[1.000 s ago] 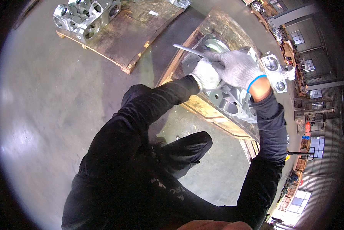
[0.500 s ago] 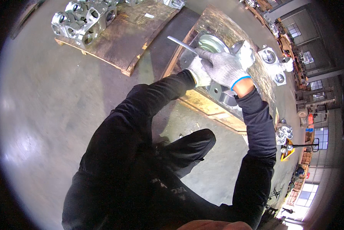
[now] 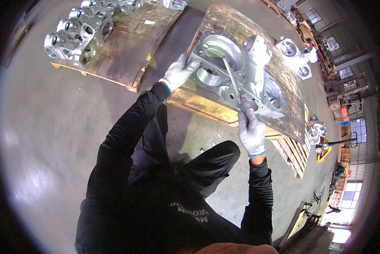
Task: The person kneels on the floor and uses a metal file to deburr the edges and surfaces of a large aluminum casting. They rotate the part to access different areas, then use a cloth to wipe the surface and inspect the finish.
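A large silver metal casting (image 3: 256, 70) with several round bores lies on a wooden board in front of me. My left hand (image 3: 181, 73), in a whitish knit glove, is closed around its left corner. In my gloved right hand (image 3: 252, 129), near the casting's front edge, is a long, thin grey file (image 3: 231, 76). The fingers are wrapped round its near end, and its shaft slants away over the casting toward the large round opening. The far tip shows at that opening; the near end is hidden in my palm.
The wooden board (image 3: 288, 120) rests on a pallet. Another casting (image 3: 292, 53) sits at its far right. On the left, a second pallet (image 3: 126, 51) bears several castings (image 3: 77, 42). A yellow pallet jack (image 3: 324, 149) stands farther right.
My hands, together over the casting before, have moved apart. The left went to the casting's left corner. The right came back nearer me with the file, which has swung from pointing left to pointing away.
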Tool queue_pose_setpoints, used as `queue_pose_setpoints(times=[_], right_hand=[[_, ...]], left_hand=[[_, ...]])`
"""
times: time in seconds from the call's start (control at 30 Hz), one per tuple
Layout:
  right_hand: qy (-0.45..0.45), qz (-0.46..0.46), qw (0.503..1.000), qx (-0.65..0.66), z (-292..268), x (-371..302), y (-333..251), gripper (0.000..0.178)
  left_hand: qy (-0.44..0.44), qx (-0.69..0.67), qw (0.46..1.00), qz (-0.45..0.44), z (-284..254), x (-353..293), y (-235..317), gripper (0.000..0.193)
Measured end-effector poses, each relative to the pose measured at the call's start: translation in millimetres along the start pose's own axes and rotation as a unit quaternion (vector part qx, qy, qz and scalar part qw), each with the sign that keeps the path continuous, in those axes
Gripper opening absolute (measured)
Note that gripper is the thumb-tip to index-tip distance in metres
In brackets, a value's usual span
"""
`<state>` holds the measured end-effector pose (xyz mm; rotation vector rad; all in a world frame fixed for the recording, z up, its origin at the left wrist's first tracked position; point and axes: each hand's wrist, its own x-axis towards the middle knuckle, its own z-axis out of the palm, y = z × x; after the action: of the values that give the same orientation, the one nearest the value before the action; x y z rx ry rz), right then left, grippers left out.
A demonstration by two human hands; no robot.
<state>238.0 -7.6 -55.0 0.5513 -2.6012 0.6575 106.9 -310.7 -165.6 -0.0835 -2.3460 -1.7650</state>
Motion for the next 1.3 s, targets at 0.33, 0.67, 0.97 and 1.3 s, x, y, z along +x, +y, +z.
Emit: queue_pose_setpoints(times=[0.33, 0.67, 0.97, 1.3], right_hand=[[-0.06, -0.009, 0.994, -0.086, 17, 73, -30, 0.038], [-0.054, -0.008, 0.997, -0.053, -4, 62, -2, 0.041], [-0.107, -0.069, 0.99, -0.051, 7, 114, -20, 0.04], [-0.173, -0.133, 0.974, -0.064, 26, 170, -58, 0.042]], left_hand=[[0.034, -0.034, 0.999, 0.017, 15, 6, 3, 0.079], [0.042, 0.014, 0.998, -0.049, 19, 22, 22, 0.084], [0.003, 0.113, 0.994, 0.012, 8, 33, 29, 0.086], [0.046, 0.124, 0.991, 0.01, 12, 32, 31, 0.079]])
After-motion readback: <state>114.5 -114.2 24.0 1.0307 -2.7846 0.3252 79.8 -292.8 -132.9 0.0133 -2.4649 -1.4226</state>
